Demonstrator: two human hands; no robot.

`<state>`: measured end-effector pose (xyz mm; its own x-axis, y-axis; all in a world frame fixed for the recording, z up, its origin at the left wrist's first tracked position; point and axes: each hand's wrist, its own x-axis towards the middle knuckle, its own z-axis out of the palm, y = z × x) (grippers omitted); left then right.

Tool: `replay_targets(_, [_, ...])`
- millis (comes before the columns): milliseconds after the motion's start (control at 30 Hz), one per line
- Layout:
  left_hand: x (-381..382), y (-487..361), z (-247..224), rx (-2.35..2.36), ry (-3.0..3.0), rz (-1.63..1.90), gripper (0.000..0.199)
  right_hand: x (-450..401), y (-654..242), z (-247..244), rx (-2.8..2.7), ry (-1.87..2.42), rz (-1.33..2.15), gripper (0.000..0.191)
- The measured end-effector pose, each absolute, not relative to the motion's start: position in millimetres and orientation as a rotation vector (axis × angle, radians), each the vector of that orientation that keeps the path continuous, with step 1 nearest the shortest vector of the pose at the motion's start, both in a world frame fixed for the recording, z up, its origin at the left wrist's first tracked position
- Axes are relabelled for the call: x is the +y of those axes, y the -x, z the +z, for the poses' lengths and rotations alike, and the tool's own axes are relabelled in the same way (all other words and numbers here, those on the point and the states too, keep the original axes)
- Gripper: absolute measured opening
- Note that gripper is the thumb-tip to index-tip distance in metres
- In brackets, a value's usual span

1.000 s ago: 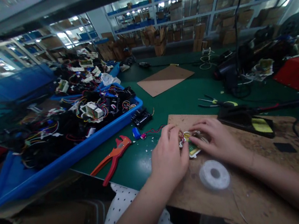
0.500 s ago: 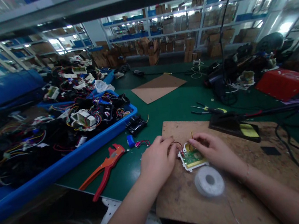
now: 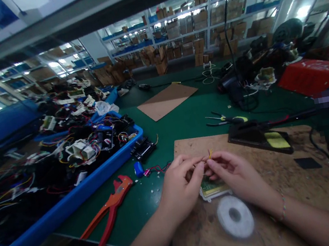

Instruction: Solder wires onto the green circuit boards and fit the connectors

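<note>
My left hand (image 3: pixel 183 183) and my right hand (image 3: pixel 235 172) meet at the fingertips over the brown work board. Thin yellow and dark wires (image 3: pixel 210 154) stick up from between the pinched fingers. Both hands are closed on these wires; which strand each one holds is partly hidden. Just beneath sits a green circuit board in a white frame (image 3: pixel 216 192), half covered by my fingers. A white spool of thin wire (image 3: pixel 236 217) lies in front of it. Left of my left hand is a small blue component (image 3: pixel 138 169) with red and black leads.
Orange-red cutters (image 3: pixel 112 212) lie at the left by a blue tray (image 3: pixel 71 209) heaped with wired parts. A black battery-holder-like part (image 3: pixel 143 148) sits beside the tray. Farther right are pliers (image 3: pixel 227 120), a soldering stand with yellow sponge (image 3: pixel 277 140) and a red box (image 3: pixel 315 75).
My hands have come together, fingertips now meeting at the wires and covering more of the circuit board. The head view has tilted and shifted a little.
</note>
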<state>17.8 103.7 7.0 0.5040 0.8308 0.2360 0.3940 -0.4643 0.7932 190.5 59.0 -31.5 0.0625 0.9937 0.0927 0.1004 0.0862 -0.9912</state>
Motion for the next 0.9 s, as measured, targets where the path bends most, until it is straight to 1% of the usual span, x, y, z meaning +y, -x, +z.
replay_targets(233, [100.0, -17.8, -4.5, 1.041, -1.983, 0.868, 0.025, 62.3, -191.7, -34.2, -1.444, 1.198, 0.993, 0.021])
replay_targets(433, [97.8, -20.6, -2.3, 1.074, -2.074, 0.930, 0.016, 61.4, -196.1, -24.9, -1.706, 1.291, 0.705, 0.018])
replay_targets(533, [93.4, -20.7, 0.0, 1.127, -2.235, 0.936, 0.015, 60.9, -195.3, -21.8, -1.732, 1.303, 0.662, 0.017])
replay_targets(633, [89.0, -19.7, 3.2, 1.199, -2.356, 0.899, 0.017, 59.8, -193.4, -22.8, -1.670, 1.344, 0.731, 0.019])
replay_targets(733, [85.4, -19.1, 7.6, 1.298, -2.354, 0.857, 0.016, 59.4, -191.5, -26.0, -1.524, 1.325, 0.923, 0.025])
replay_targets(800, [83.8, -19.3, 10.2, 1.321, -2.228, 0.848, 0.013, 59.7, -190.7, -27.4, -1.433, 1.296, 1.025, 0.030])
replay_targets(900, [84.6, -20.5, 10.3, 1.224, -1.823, 0.830, 0.012, 60.1, -191.3, -27.5, -1.355, 1.282, 1.132, 0.035])
